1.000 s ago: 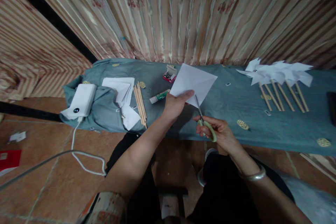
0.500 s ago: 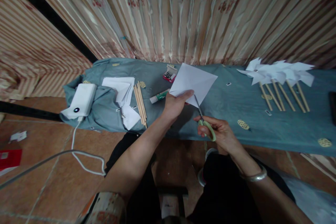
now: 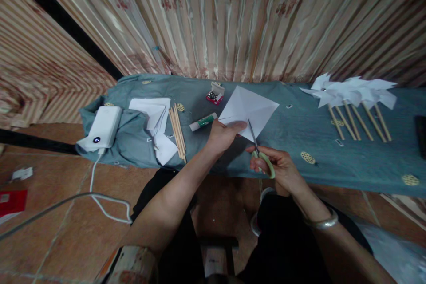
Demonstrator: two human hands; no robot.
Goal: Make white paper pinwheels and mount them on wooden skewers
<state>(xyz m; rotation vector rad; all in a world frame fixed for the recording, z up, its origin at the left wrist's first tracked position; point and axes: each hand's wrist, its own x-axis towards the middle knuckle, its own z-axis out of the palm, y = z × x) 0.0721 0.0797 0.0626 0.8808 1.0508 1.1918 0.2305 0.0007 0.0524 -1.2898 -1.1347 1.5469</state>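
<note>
My left hand (image 3: 223,135) pinches a square sheet of white paper (image 3: 254,106) near its lower left edge, thumb on top. The sheet has crease lines and is turned corner-up above the cloth. In my right hand (image 3: 278,164) is a pair of scissors (image 3: 264,163) with pale green handles, my fingers through the loops. Their blades lie at the sheet's lower corner, pointing up toward its middle. Just left of the paper are a green and white glue stick (image 3: 203,122) and a small open box of metal pins (image 3: 214,94).
A blue-green cloth (image 3: 286,142) covers the narrow table. Finished paper pinwheels (image 3: 354,91) on sticks lie to the right. Wooden sticks (image 3: 178,132), paper sheets (image 3: 156,108) and a white power bank (image 3: 104,126) with a cable lie to the left. A striped curtain (image 3: 213,22) hangs behind.
The paper has shifted slightly right and down, uncovering more of the glue stick and pin box. The scissors remain at its lower corner, and both hands keep their grips.
</note>
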